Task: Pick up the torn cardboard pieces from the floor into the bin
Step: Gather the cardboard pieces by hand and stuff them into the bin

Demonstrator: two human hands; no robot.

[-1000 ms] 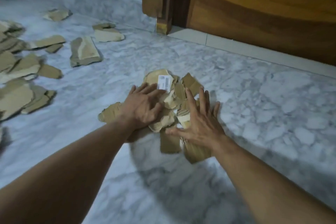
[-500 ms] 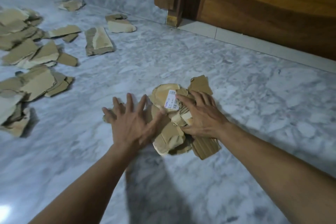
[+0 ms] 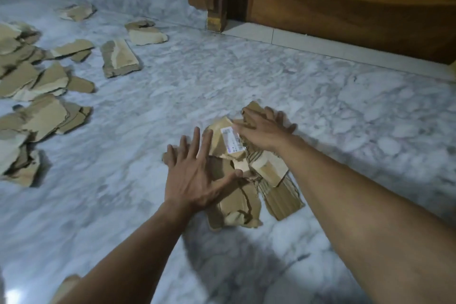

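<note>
The cardboard pile lay on the floor, long axis 12-to-6. The left hand, fingers spread flat, pressed its 9 o'clock edge; the right hand, blurred, covered its 12 o'clock end, grip undetermined.

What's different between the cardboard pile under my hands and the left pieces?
The pile is heaped; the left pieces lie scattered. The pile shows a white label; the left pieces none. The left hand and right hand touch the pile, not the left pieces. Both are torn cardboard.
</note>
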